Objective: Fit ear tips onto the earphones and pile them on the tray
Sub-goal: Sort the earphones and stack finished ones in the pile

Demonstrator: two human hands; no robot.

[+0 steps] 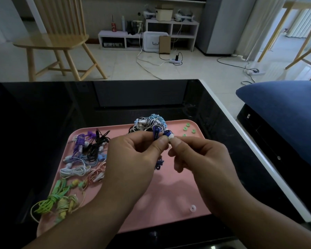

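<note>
Above the middle of the pink tray (169,194), two dark blue earphones (166,134) sit between the two hands, their blue cord dangling below. The left hand (133,155) pinches them with its thumb at the earbud stems; the right hand (201,157) pinches a white ear tip (171,140) against one bud, at 3 o'clock of the left thumb. Both forearms come up from 6 o'clock, wrists level, fingers curled inward. Four green ear tips (188,129) lie at 1 o'clock on the tray, and one clear ear tip (192,208) at 5 o'clock. A heap of bundled earphones (147,124) lies at 12 o'clock; another pile of coiled earphones (79,162), too tangled to count, spreads from 9 to 7 o'clock. The tray rests on a black table (43,114).
</note>
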